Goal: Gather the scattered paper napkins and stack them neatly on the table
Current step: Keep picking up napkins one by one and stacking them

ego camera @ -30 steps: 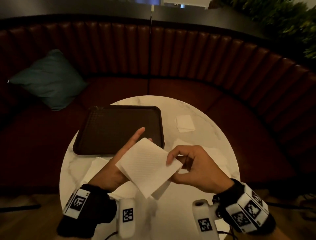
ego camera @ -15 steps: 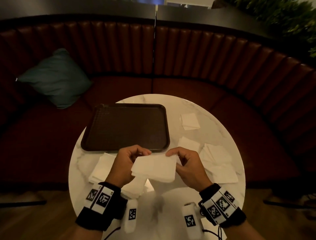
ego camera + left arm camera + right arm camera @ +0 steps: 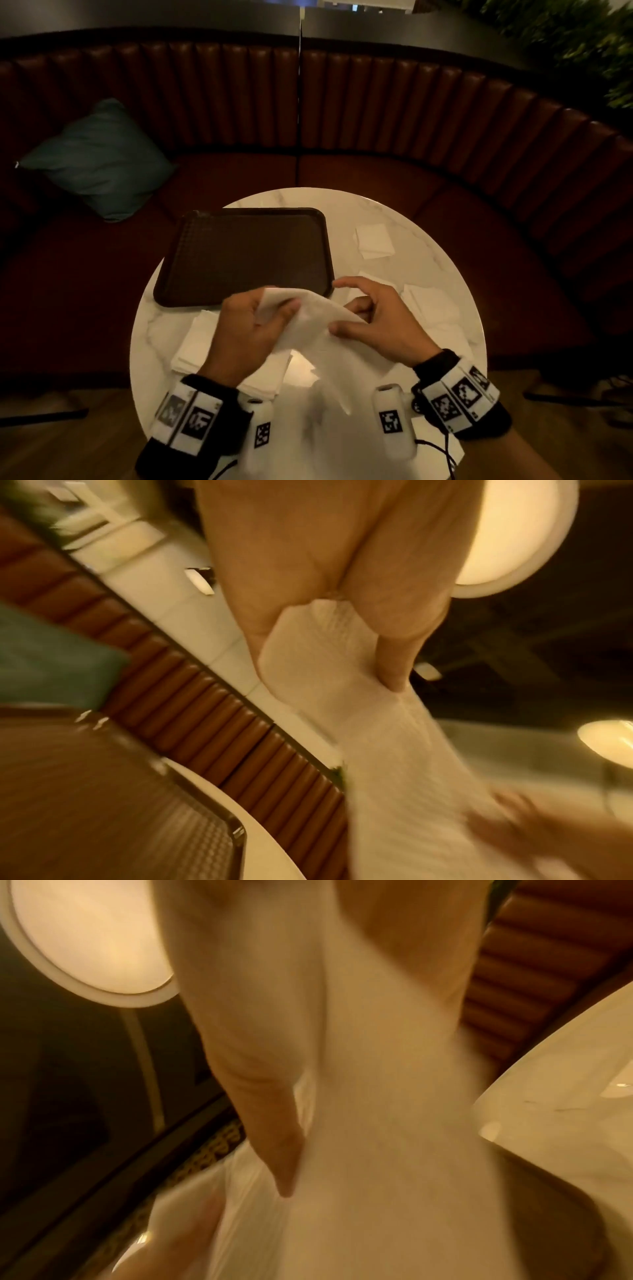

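**Napkin held between both hands above the table**

The round marble table (image 3: 428, 240) carries everything, and the hands work over its near half, probably so that any dropped sheet lands within reach. Beyond the left hand lies the dark tray (image 3: 246, 253), with nothing on it. Under and just left of the left hand sits a pile of napkins (image 3: 195, 342), seemingly the stack being built, kept close so each new sheet travels a short way. Past the right hand, loose napkins (image 3: 431, 305) lie spread, and a single napkin (image 3: 373, 240) lies farther out, well apart from the rest; these are not yet gathered.

The held napkin (image 3: 308, 318) hangs in the air between the hands, drooping toward the person. The left hand (image 3: 250, 329) pinches its far corner between thumb and fingers, plain in the left wrist view. The right hand (image 3: 380, 318) grips the opposite side, fingers curled. Two grips likely serve to straighten the limp sheet before laying it down.
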Available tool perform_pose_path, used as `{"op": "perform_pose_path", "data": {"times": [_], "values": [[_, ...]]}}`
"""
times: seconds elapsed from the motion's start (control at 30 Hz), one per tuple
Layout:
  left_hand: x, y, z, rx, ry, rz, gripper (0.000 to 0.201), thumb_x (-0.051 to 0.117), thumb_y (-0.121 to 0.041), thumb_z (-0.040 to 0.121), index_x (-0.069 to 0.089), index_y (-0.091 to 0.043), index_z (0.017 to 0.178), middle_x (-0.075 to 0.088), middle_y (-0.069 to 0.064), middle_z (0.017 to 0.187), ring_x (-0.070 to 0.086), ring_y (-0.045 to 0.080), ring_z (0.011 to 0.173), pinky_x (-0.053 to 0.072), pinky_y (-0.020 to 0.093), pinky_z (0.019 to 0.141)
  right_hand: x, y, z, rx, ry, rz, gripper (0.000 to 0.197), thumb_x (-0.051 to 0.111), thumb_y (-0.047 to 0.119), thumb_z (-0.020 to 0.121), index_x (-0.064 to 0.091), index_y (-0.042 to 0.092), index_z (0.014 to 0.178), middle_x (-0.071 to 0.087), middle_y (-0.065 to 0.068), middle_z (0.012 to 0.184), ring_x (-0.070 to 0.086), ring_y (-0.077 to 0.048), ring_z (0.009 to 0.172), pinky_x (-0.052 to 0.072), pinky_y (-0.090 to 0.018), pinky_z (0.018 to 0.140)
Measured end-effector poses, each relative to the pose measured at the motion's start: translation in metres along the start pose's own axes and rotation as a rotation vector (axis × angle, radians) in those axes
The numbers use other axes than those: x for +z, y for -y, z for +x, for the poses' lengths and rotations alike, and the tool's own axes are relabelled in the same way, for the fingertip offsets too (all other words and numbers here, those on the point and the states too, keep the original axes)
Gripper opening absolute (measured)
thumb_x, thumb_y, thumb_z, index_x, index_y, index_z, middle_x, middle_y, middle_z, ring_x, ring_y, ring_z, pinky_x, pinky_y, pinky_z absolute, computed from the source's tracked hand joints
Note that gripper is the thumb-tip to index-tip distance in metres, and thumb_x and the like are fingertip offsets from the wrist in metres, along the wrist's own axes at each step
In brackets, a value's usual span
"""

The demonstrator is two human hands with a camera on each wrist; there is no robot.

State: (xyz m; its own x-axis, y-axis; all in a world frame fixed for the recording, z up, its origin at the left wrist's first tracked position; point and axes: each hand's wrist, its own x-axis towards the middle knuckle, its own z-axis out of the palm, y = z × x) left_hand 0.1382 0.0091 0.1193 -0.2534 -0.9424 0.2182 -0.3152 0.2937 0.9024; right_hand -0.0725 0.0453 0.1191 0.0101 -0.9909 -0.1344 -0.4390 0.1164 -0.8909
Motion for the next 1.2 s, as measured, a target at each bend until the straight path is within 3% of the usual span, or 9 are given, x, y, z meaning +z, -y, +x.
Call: {"op": "perform_pose_path", "data": {"times": [0.07, 0.2, 0.33, 0.5, 0.67, 0.83, 1.0, 1.07, 1.2], "values": [[-0.009, 0.009, 0.002, -0.154, -0.077, -0.007, 0.009, 0.074, -0.027, 0.077, 0.067, -0.028, 0.071, 0.069, -0.025, 0.068, 0.065, -0.005, 0.066, 0.050, 0.016, 0.060, -0.014, -0.005, -0.004, 0.039, 0.006, 0.075, 0.036, 0.079, 0.014, 0.075, 0.067, 0.018, 0.108, 0.074, -0.001, 0.089, 0.071, -0.014, 0.080, 0.058, -0.026, 0.074], [-0.019, 0.021, 0.003, -0.326, -0.152, -0.151, 0.015, 0.071, -0.026, 0.078, 0.067, -0.013, 0.071, 0.071, -0.003, 0.064, 0.066, 0.014, 0.060, 0.053, 0.030, 0.055, -0.018, -0.017, -0.005, 0.138, -0.033, 0.319, 0.014, 0.064, 0.011, 0.088, 0.069, 0.002, 0.098, 0.074, -0.013, 0.089, 0.068, -0.022, 0.079, 0.056, -0.031, 0.072], [-0.016, 0.023, -0.001, -0.371, -0.169, -0.192, 0.022, 0.068, -0.023, 0.081, 0.059, -0.018, 0.062, 0.057, -0.014, 0.041, 0.051, 0.003, 0.038, 0.036, 0.013, 0.038, 0.013, -0.016, -0.007, 0.237, -0.046, 0.622, 0.032, 0.067, 0.025, 0.082, 0.064, 0.006, 0.108, 0.074, -0.011, 0.100, 0.071, -0.026, 0.091, 0.059, -0.038, 0.077], [-0.034, 0.053, -0.001, -0.494, -0.187, -0.161, 0.019, 0.068, -0.025, 0.083, 0.069, -0.008, 0.073, 0.071, 0.001, 0.066, 0.065, 0.015, 0.059, 0.053, 0.031, 0.056, 0.050, -0.036, 0.002, 0.176, -0.170, 0.348, 0.021, 0.070, 0.025, 0.083, 0.072, 0.007, 0.093, 0.075, -0.003, 0.087, 0.071, -0.018, 0.077, 0.058, -0.032, 0.070], [-0.063, 0.128, -0.001, -0.545, -0.097, 0.150, 0.019, 0.069, -0.023, 0.083, 0.073, -0.005, 0.079, 0.070, 0.013, 0.072, 0.060, 0.019, 0.067, 0.045, 0.031, 0.066, 0.107, -0.074, 0.028, 0.394, 0.009, 0.261, 0.026, 0.069, 0.024, 0.086, 0.070, -0.002, 0.086, 0.066, -0.010, 0.074, 0.060, -0.020, 0.067, 0.052, -0.034, 0.063], [-0.077, 0.182, 0.007, -0.674, -0.041, 0.388, 0.028, 0.065, -0.028, 0.085, 0.062, -0.005, 0.069, 0.066, 0.018, 0.078, 0.060, 0.033, 0.078, 0.038, 0.031, 0.067, 0.154, -0.090, 0.046, 0.511, 0.012, 0.024, 0.027, 0.072, 0.031, 0.081, 0.068, 0.006, 0.071, 0.065, 0.001, 0.059, 0.062, -0.008, 0.051, 0.047, -0.015, 0.052], [-0.066, 0.211, 0.015, -0.760, 0.027, 0.514, 0.026, 0.063, -0.031, 0.087, 0.061, -0.007, 0.076, 0.067, 0.022, 0.100, 0.059, 0.037, 0.096, 0.041, 0.034, 0.082, 0.178, -0.104, 0.064, 0.622, -0.043, -0.148, 0.028, 0.066, 0.035, 0.083, 0.061, 0.014, 0.065, 0.069, -0.008, 0.079, 0.063, -0.022, 0.080, 0.050, -0.023, 0.077], [-0.060, 0.217, 0.017, -0.796, 0.041, 0.529, 0.031, 0.062, -0.032, 0.087, 0.065, -0.003, 0.099, 0.065, 0.020, 0.113, 0.056, 0.037, 0.108, 0.041, 0.035, 0.092, 0.180, -0.105, 0.065, 0.657, -0.065, -0.181, 0.027, 0.067, 0.035, 0.083, 0.059, 0.014, 0.068, 0.061, -0.005, 0.083, 0.057, -0.022, 0.084, 0.045, -0.021, 0.076], [-0.052, 0.229, 0.020, -0.767, 0.020, 0.532, 0.032, 0.065, -0.031, 0.085, 0.065, -0.002, 0.098, 0.065, 0.020, 0.111, 0.058, 0.036, 0.105, 0.042, 0.036, 0.089, 0.185, -0.111, 0.066, 0.689, -0.109, -0.168, 0.033, 0.071, 0.033, 0.079, 0.045, 0.022, 0.060, 0.061, -0.006, 0.093, 0.053, -0.017, 0.080, 0.041, -0.019, 0.073]]}}
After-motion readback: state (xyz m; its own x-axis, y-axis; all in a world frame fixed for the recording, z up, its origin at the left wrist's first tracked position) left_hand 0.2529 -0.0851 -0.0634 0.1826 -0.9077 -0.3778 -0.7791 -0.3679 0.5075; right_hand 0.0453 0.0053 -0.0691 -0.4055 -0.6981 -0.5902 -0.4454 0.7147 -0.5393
